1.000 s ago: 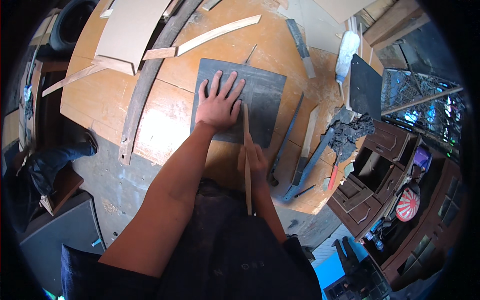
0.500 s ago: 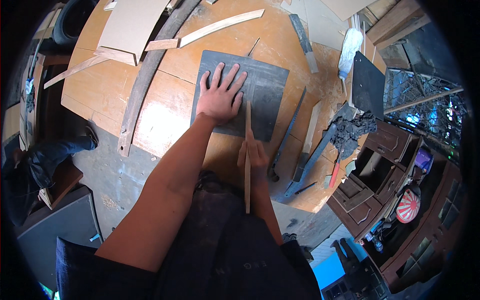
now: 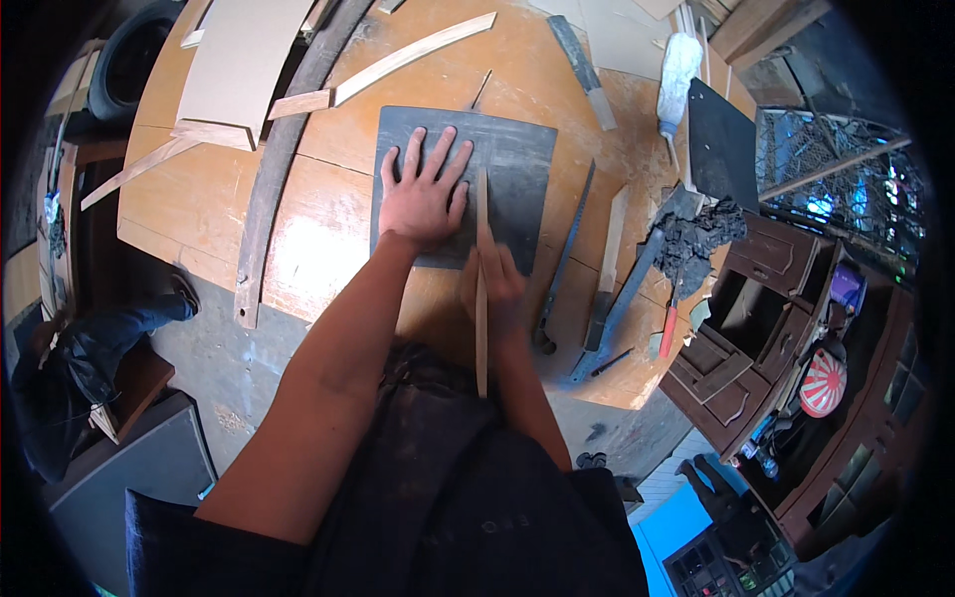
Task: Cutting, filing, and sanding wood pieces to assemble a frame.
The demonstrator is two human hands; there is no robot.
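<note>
My left hand [image 3: 423, 204] lies flat with fingers spread on a dark grey sheet [image 3: 517, 149], which looks like sandpaper, pressing it to the wooden table. My right hand [image 3: 497, 284] is closed around a thin wooden strip [image 3: 482, 328], partly blurred. The strip stands on its narrow edge and points away from me. Its far end is over the sheet, to the right of my left hand; its near end reaches past the table edge toward my body. How the fingers wrap the strip's underside is hidden.
Right of the sheet lie a narrow saw blade [image 3: 572, 239], a wood-handled tool [image 3: 610, 264] and a crumpled black heap [image 3: 701, 239]. A curved wooden piece [image 3: 413, 60] lies beyond, a long dark curved board [image 3: 274, 199] at left. A seated person [image 3: 99, 338] is at far left.
The wooden strip and my right hand have slid forward, farther onto the grey sheet. My left hand keeps its place on the sheet. The whole view has shifted slightly.
</note>
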